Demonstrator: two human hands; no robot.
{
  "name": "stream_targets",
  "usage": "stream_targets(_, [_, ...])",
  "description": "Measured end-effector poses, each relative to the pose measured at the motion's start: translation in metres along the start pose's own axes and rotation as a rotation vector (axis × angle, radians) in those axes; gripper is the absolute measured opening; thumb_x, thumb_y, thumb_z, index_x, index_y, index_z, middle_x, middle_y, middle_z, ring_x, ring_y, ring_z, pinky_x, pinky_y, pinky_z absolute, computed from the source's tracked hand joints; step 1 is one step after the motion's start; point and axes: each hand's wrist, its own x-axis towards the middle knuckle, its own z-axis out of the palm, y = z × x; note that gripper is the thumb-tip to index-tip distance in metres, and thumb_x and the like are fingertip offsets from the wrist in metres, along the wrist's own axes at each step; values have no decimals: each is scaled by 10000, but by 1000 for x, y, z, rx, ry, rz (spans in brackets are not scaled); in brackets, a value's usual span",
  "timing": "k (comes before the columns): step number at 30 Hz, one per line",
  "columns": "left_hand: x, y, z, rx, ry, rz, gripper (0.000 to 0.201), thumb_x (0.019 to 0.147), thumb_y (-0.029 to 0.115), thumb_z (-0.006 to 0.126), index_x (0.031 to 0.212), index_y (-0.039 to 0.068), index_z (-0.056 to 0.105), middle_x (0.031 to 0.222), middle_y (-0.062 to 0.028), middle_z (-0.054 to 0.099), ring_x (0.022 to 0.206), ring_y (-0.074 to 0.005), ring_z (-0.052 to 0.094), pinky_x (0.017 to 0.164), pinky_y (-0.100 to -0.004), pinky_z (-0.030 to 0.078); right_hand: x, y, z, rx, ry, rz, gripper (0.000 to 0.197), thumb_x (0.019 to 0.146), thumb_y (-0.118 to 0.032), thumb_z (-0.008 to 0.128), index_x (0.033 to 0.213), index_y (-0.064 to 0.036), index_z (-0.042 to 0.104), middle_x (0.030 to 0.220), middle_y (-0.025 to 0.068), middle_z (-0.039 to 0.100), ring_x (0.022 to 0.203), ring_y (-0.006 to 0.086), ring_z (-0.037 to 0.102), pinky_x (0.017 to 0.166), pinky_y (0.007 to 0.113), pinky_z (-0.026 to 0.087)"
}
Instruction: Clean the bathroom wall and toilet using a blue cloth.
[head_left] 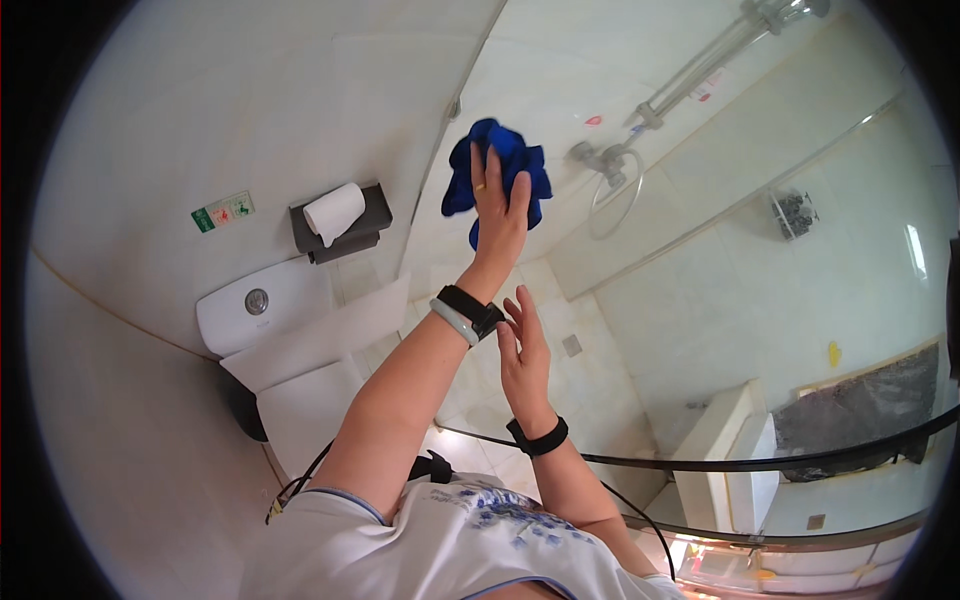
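A crumpled blue cloth (535, 175) is spread under the fingers of my left hand (498, 215), which holds it up against a pale, smooth upright surface. Its fingers are apart and bent a little over the cloth, with a ring on one of them. A black band and a light grey band circle that wrist. Lower and to the right, my right hand (527, 365) is raised near the left wrist, with its fingers apart and nothing in them. It wears a black wristband (540, 437).
At left stand a white toilet (265, 305) with its lid raised and a grey paper holder (375, 207) with a roll. Shower fittings (605, 160) with a looped hose are on the wall at upper right. A dark curved rail (700, 463) crosses the lower right, near a white ledge (705, 455).
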Motion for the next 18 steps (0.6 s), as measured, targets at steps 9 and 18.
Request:
stream_targets(9, [12, -32, 0, 44, 18, 177, 479, 942, 230, 402, 1353, 1, 314, 1420, -210, 214, 1269, -350, 295, 1022, -385, 297, 3, -3, -7, -69, 33, -9, 485, 906, -54, 490, 1362, -48, 326, 1269, 195, 486, 1156, 295, 504, 942, 374, 425])
stream_targets(18, [-15, -109, -23, 136, 56, -91, 494, 955, 215, 355, 1354, -64, 269, 1418, -231, 231, 1304, -354, 244, 1076, -396, 208, 5, 0, -7, -112, 30, -36, 476, 891, -27, 499, 1343, -45, 351, 1301, 169, 470, 1157, 285, 504, 942, 367, 425])
